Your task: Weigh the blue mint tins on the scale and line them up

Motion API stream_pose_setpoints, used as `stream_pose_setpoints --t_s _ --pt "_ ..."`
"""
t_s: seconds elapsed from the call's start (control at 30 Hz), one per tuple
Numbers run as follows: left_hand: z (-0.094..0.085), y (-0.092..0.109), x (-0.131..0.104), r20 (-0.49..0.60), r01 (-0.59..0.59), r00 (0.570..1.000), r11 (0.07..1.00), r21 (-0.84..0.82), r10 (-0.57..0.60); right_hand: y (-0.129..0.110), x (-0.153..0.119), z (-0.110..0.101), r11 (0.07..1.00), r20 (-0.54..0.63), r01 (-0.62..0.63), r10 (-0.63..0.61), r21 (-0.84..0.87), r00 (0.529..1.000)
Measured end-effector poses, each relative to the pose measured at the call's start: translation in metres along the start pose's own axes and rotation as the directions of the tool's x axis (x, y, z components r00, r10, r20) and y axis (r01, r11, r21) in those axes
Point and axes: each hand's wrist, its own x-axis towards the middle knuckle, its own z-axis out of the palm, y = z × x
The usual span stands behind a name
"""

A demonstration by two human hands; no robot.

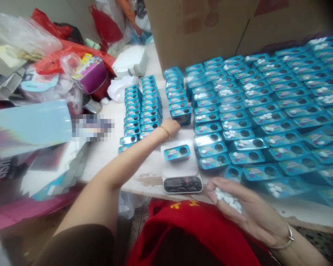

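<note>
My left hand (172, 128) reaches forward to the front of a row of blue tins (181, 112), its fingers closed at the lower left of the nearest tin; what they hold, if anything, is hidden. One blue tin with a dark round window (177, 152) lies on the white plate of a small digital scale (182, 183). To the right of the scale, my right hand (238, 207) is cupped palm up around a heap of small white pieces (229, 200).
Many blue tins (272, 138) stand in rows at the right, several with white pieces on top. Two more rows (151, 105) stand left of centre. A large cardboard box (199, 33) rises behind. Bags, a purple box (93, 75) and sheets (30, 125) crowd the left.
</note>
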Motion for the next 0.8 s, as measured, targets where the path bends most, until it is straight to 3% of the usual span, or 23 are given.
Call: stream_pose_setpoints --t_s 0.1,0.2,0.3,0.37,0.47,0.6,0.7,0.8 --pt "-0.040 0.004 -0.042 -0.181 -0.070 0.982 0.990 -0.119 0.048 0.002 0.002 0.006 0.999 -0.064 0.019 -0.016 0.035 0.998" --pt "-0.079 0.029 -0.094 -0.362 -0.370 0.897 0.879 -0.303 0.253 0.003 0.008 0.013 0.997 -0.088 0.020 -0.014 0.070 0.996" --pt "-0.090 0.060 -0.129 -0.410 -0.535 0.817 0.798 -0.275 0.406 0.005 0.011 0.019 0.993 -0.070 0.026 -0.018 0.114 0.997" --pt "-0.077 0.073 -0.137 -0.459 -0.483 0.821 0.842 -0.240 0.340 0.008 0.009 0.020 0.993 -0.101 0.049 -0.038 0.108 0.994" --pt "-0.040 0.074 -0.137 -0.504 -0.243 0.859 0.938 -0.246 0.090 0.013 0.001 0.018 0.996 -0.198 0.085 -0.080 0.018 0.977" --pt "0.002 0.063 -0.142 -0.382 -0.023 0.921 0.972 -0.235 -0.071 0.018 -0.010 0.014 0.992 -0.246 0.079 -0.101 -0.098 0.964" --pt "0.012 0.044 -0.157 -0.381 0.011 0.918 0.969 -0.246 -0.107 0.023 -0.011 0.015 0.989 -0.221 0.061 -0.091 -0.136 0.971" --pt "0.016 0.012 -0.173 -0.419 0.058 0.893 0.963 -0.262 -0.168 0.027 -0.008 0.017 0.986 -0.172 0.043 -0.071 -0.159 0.983"
